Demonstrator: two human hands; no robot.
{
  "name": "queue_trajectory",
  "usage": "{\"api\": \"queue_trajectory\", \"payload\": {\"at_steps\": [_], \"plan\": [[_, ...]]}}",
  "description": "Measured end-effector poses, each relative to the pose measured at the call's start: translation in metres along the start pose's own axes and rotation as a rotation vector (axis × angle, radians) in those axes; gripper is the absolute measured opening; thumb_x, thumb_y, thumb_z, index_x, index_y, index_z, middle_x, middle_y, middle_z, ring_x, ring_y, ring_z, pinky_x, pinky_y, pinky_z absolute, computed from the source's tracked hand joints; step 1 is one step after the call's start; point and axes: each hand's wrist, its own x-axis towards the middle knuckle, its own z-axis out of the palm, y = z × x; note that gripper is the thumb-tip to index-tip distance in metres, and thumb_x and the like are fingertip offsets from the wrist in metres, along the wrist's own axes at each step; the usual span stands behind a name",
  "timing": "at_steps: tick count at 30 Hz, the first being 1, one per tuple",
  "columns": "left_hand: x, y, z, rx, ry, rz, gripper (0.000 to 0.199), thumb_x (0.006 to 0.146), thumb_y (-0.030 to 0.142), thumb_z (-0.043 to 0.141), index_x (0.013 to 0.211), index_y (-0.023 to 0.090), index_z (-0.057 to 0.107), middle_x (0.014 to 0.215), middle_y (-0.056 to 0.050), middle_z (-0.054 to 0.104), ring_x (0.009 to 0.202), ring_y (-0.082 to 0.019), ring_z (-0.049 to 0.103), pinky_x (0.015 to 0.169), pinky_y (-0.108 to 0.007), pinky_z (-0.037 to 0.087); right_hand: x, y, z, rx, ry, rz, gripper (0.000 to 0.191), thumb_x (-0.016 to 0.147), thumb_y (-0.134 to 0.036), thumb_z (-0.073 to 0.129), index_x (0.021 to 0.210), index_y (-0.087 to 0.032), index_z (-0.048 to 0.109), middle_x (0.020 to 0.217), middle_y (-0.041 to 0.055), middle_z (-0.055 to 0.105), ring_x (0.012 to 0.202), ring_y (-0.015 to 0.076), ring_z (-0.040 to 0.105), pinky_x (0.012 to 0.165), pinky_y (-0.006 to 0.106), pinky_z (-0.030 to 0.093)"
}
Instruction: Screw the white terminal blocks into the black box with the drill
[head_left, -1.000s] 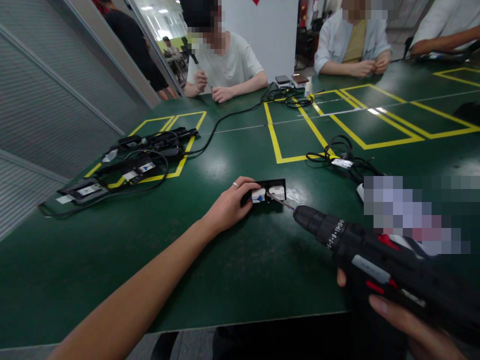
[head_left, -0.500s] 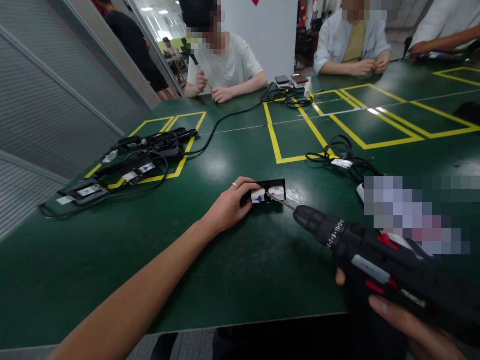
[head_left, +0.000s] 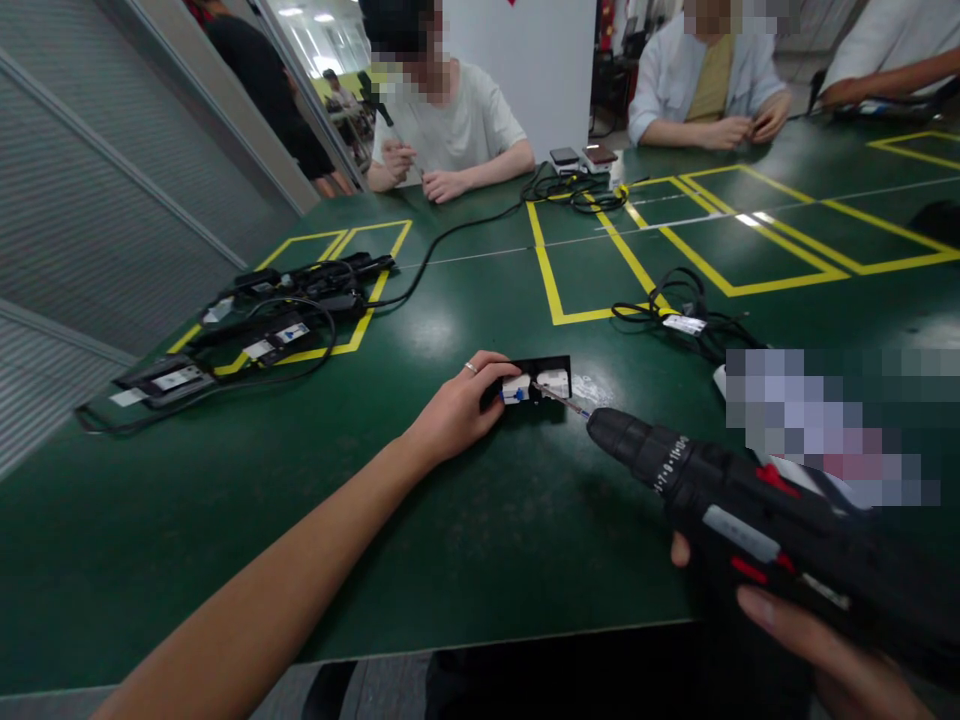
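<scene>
My left hand (head_left: 469, 400), with a ring on one finger, grips the left end of a small black rectangular case (head_left: 556, 364) on the table. Two white blocks (head_left: 553, 384) sit inside the case, the left one with a blue mark. Wrapped round the handle of a black cordless drill (head_left: 720, 500) with red parts, my right hand (head_left: 802, 630) shows only a thumb and part of a finger. The drill's long thin bit (head_left: 564, 402) slants up to the left, its tip at the gap between the white blocks. Whether it touches a screw is too small to tell.
The green table (head_left: 420, 560) carries yellow tape outlines. Black devices with cables (head_left: 262, 325) lie at the left, and a cable bundle (head_left: 686, 315) lies at the right near a blurred patch. A co-worker in a white shirt (head_left: 465, 120) sits opposite; other people sit further right.
Hardly anything differs: my hands, the case and the drill keep their places. The co-worker opposite has shifted the hand with the held tool slightly.
</scene>
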Motion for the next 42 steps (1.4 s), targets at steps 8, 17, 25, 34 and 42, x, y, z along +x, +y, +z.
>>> {"api": "queue_trajectory", "payload": {"at_steps": [8,17,25,34,42], "plan": [[0.000,0.001,-0.001,0.016,-0.022,-0.017,0.039,0.080,0.009,0.050,0.117,0.022,0.048,0.118,-0.008,0.049,0.108,-0.021,0.051,0.094,-0.041,0.045,-0.002,-0.010,0.005,0.088,0.008,0.117,0.038,0.066,-0.042,0.072,0.103,-0.035,0.066,0.098,-0.0015,0.073,0.111,0.0275,0.058,0.104,0.043,0.036],[0.000,0.001,-0.001,0.012,-0.025,-0.011,0.038,0.081,0.009,0.049,0.117,0.021,0.049,0.119,-0.008,0.048,0.109,-0.021,0.050,0.095,-0.040,0.045,0.000,-0.011,0.004,0.060,-0.017,0.053,0.029,0.070,-0.040,0.070,0.097,-0.029,0.069,0.095,0.0018,0.073,0.105,0.0279,0.061,0.103,0.046,0.037],[0.000,0.001,-0.001,0.023,-0.019,-0.013,0.039,0.080,0.007,0.050,0.116,0.021,0.049,0.117,-0.008,0.049,0.108,-0.021,0.051,0.093,-0.041,0.046,-0.002,-0.009,0.005,0.102,-0.047,0.102,0.029,0.070,-0.041,0.069,0.100,-0.037,0.067,0.096,-0.0055,0.073,0.107,0.0216,0.061,0.105,0.040,0.033],[0.000,0.001,-0.001,0.015,-0.025,-0.016,0.038,0.080,0.008,0.050,0.116,0.021,0.049,0.118,-0.008,0.048,0.108,-0.021,0.051,0.093,-0.040,0.046,-0.001,-0.004,0.004,0.080,-0.033,0.050,0.036,0.070,-0.039,0.069,0.105,-0.036,0.065,0.099,-0.0034,0.072,0.110,0.0236,0.060,0.104,0.041,0.035],[0.000,0.000,-0.001,0.016,-0.026,-0.017,0.037,0.080,0.008,0.051,0.115,0.021,0.050,0.118,-0.007,0.049,0.108,-0.020,0.050,0.094,-0.039,0.045,-0.002,-0.004,0.005,0.081,0.005,0.052,0.028,0.071,-0.039,0.069,0.099,-0.033,0.069,0.100,-0.0012,0.072,0.105,0.0237,0.062,0.099,0.034,0.043]]}}
